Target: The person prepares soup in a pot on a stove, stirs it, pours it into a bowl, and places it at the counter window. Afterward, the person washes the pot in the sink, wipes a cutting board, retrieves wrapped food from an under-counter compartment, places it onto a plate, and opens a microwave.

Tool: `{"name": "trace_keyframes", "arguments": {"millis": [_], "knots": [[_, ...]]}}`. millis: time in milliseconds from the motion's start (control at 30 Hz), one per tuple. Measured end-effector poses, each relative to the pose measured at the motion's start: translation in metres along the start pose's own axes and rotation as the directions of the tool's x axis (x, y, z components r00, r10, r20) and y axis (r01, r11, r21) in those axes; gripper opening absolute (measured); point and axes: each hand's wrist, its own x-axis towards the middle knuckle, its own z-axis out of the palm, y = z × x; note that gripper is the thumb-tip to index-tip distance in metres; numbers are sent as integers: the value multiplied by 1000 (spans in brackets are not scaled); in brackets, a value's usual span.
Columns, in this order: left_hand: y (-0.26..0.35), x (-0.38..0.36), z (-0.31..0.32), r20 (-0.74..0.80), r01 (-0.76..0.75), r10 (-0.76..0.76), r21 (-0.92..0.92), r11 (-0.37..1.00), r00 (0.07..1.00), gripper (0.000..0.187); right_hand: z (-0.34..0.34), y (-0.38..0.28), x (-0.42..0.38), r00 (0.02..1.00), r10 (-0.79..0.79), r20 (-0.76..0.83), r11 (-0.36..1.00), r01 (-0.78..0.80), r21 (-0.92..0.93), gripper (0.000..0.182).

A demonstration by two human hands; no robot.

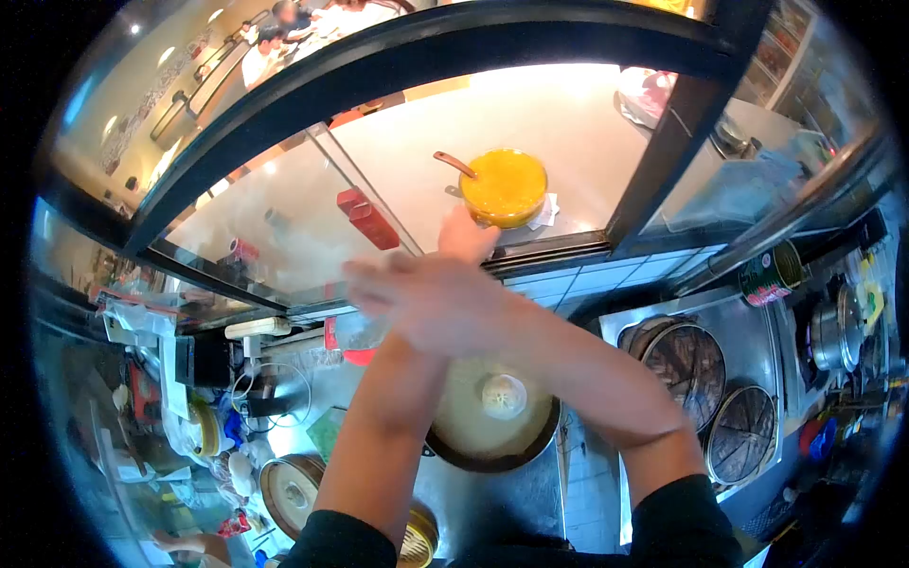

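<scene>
- Round, glossy yellow pot (505, 201), slim brown handle (454, 164).
- Left hand (466, 236) beside it, partly hidden; cannot tell whether fingers grip.
- Right hand (424, 295) blurred, fingers extended.

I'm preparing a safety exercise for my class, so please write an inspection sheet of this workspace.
Surface: pale counter beyond the frame, steel worktop nearer.
Job's things: yellow pot on the counter, white paper at its base.
Clutter: red container on the counter; large pan below, with pale contents and a white dish.
Grips: left hand beside the pot, contact unclear; right hand blurred, crossing over the left forearm, nothing visible in it.
Cables: white cord looped at picture left.
Surroundings: dark window frame; people beyond it.
</scene>
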Motion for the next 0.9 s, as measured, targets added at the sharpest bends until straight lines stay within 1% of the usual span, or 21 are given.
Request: {"name": "trace_keyframes", "arguments": {"millis": [33, 100, 133, 167, 200, 233, 267, 300, 333, 367, 400, 467, 500, 533, 567, 667, 700, 767, 867, 900], "knots": [[10, -14, -2, -72, -28, 34, 94, 995, 997, 56, 4, -11, 13, 996, -39, 80, 998, 43, -54, 27], [30, -64, -8, -210, -62, 123, 275, 959, 970, 57, 20, -12, 24, 955, 148, 257, 977, -101, -186, 33], [30, -84, -3, -268, -110, 234, 408, 907, 935, 59, 13, -10, 25, 937, 194, 289, 973, -146, -179, 34], [16, -108, 5, -318, -270, 475, 517, 812, 821, 60, 5, -7, 27, 918, 235, 321, 967, -188, -171, 36], [0, -134, 13, -329, -389, 685, 630, 672, 650, 60, -3, -4, 29, 896, 273, 351, 960, -228, -163, 37], [-7, -161, 11, -187, -575, 720, 485, 659, 668, 60, -4, -1, 23, 916, 278, 291, 952, -221, -212, 36], [-14, -193, 7, -53, -710, 754, 299, 637, 654, 61, -3, 3, 14, 933, 271, 238, 944, -209, -254, 36], [-13, -243, 5, -124, -628, 683, 304, 716, 720, 59, -10, 9, 5, 942, 293, 163, 929, -241, -280, 37], [-24, -277, 5, -189, -667, 713, 258, 699, 675, 57, -20, 18, -6, 946, 310, 90, 916, -272, -296, 39], [-39, -304, 7, -203, -693, 708, 152, 705, 676, 54, -26, 34, -18, 948, 290, 131, 882, -211, -422, 41], [-55, -336, 4, -119, -627, 648, 172, 759, 752, 55, -36, 39, -24, 936, 331, 118, 858, -246, -451, 38], [-97, -380, 11, -130, -545, 560, 139, 827, 818, 55, -62, 38, -35, 861, 490, 137, 766, -350, -539, 32], [-111, -407, 12, -139, -489, 502, 119, 864, 854, 56, -77, 38, -42, 817, 553, 164, 720, -369, -587, 29], [-111, -430, 3, -186, -411, 437, 165, 897, 880, 50, -93, 37, -50, 794, 578, 190, 692, -353, -629, 27], [-120, -450, 0, -206, -379, 408, 168, 910, 889, 50, -103, 50, -63, 784, 585, 207, 668, -321, -672, 30], [-153, -512, -7, -244, -268, 300, 157, 951, 922, 51, -128, 89, -101, 852, 423, 308, 660, -56, -749, 39], [-159, -534, -7, -269, -226, 258, 144, 963, 928, 51, -135, 86, -103, 832, 492, 258, 645, -149, -750, 40], [-174, -563, -9, -309, -189, 222, 132, 973, 925, 51, -154, 87, -107, 800, 526, 290, 619, -126, -775, 47], [-186, -603, -6, -313, -76, 90, 56, 996, 946, 51, -170, 85, -109, 815, 500, 294, 661, -139, -738, 45], [-187, -614, -6, -300, -42, 48, 26, 999, 953, 50, -171, 89, -110, 818, 503, 279, 673, -168, -721, 46]]}}
